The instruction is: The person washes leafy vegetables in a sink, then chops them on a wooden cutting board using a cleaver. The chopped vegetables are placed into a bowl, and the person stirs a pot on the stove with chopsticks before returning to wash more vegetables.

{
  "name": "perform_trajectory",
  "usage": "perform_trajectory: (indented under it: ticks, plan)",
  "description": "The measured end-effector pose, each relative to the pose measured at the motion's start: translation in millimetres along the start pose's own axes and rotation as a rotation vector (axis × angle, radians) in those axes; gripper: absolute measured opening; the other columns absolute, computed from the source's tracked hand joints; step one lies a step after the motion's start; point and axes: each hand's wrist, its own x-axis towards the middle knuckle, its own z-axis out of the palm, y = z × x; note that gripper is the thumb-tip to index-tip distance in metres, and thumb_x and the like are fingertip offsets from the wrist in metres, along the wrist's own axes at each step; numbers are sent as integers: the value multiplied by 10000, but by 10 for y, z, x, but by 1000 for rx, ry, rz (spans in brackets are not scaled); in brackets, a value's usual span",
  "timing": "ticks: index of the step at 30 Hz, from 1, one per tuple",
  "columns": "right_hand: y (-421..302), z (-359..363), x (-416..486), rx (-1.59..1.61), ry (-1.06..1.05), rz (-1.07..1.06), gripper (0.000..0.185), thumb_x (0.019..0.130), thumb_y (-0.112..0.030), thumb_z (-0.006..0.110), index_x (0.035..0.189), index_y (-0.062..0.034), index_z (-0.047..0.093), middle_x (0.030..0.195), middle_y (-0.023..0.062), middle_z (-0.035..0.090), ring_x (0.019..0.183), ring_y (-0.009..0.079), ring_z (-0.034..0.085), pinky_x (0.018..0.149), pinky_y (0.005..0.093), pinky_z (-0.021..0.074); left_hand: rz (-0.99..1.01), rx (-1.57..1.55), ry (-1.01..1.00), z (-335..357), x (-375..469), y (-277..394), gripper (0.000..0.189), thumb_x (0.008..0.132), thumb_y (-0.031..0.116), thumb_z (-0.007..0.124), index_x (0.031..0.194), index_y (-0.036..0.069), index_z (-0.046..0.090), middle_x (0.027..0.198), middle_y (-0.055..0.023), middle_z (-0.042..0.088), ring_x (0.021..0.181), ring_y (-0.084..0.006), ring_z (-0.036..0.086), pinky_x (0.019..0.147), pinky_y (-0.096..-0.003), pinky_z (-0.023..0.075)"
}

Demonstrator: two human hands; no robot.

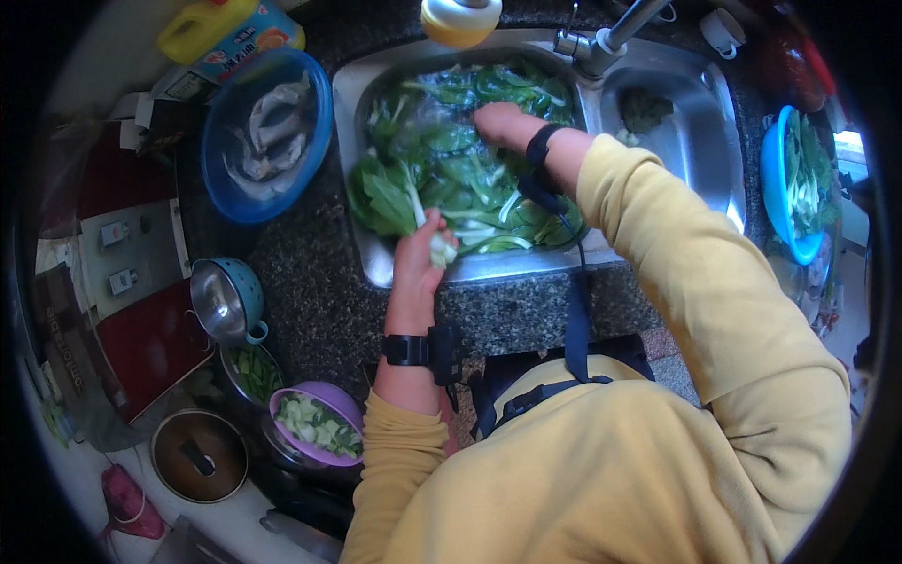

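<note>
Leafy greens (451, 144) with white stems float in water in the large basin of a stainless steel sink (377, 264). At the basin's front left edge, my left hand (421, 247) grips a bunch of greens (387, 194) by the pale stem ends, leaves pointing up and left. My right hand (499, 123) reaches down into the greens near the basin's middle; its fingers are partly hidden, so what they touch cannot be told. A metal faucet (599, 53) rises behind the divider between the basins.
A blue bowl (320, 155) with pieces of fish stands left of the sink. Nearer me are a teal metal bowl (250, 289) and a purple bowl (331, 395) of cut greens. Some dark leaves (645, 109) lie in the small basin. A blue basin (774, 187) of greens stands right.
</note>
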Motion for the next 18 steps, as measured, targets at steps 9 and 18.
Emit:
perform_trajectory:
  ticks: [9, 18]
  plan:
    - [-214, -749, -630, 455, -272, -4, 240, 818, -219, 560, 945, -20, 604, 660, 81, 616, 539, 169, 585, 512, 297, 483, -53, -65, -162, 221, 44, 49, 139, 865, 202, 561, 884, 71, 517, 709, -24, 525, 583, -127, 495, 556, -294, 454]
    - [-787, -352, -1047, 924, 14, 38, 213, 839, -200, 520, 917, -13, 586, 705, 107, 639, 576, 176, 625, 499, 308, 509, -120, 179, -343, 360, 41, 11, 225, 853, 288, 571, 924, 75, 551, 796, -19, 577, 591, -124, 545, 555, -279, 478]
